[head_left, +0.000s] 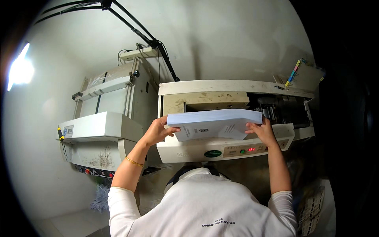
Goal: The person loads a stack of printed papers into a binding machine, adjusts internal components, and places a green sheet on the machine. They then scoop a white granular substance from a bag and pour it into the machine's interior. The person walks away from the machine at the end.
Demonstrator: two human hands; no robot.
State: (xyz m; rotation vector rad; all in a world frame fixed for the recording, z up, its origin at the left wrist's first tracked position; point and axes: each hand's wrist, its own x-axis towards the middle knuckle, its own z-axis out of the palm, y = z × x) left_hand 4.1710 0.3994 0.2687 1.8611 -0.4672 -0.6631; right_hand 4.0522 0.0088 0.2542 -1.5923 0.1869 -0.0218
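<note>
A thick block of white paper (213, 123), with printing on the side toward me, is held by both my hands above the front of a cream-coloured machine (189, 155). My left hand (161, 129) grips its left end, thumb on the printed face. At the right end my right hand (260, 129) does the same, thumb in front. The fingers behind the block are partly hidden. Behind the paper lies the machine's open top, with a beige plate (213, 98) on the left and a dark mechanism (282, 110) on the right.
A second white machine (92, 126) stands at the left, with a yellow-and-black cutter knife (60, 134) on its side. A black lamp arm (138, 33) reaches over from behind, near a power strip (139, 53). Shredded paper (102, 197) lies low at the left.
</note>
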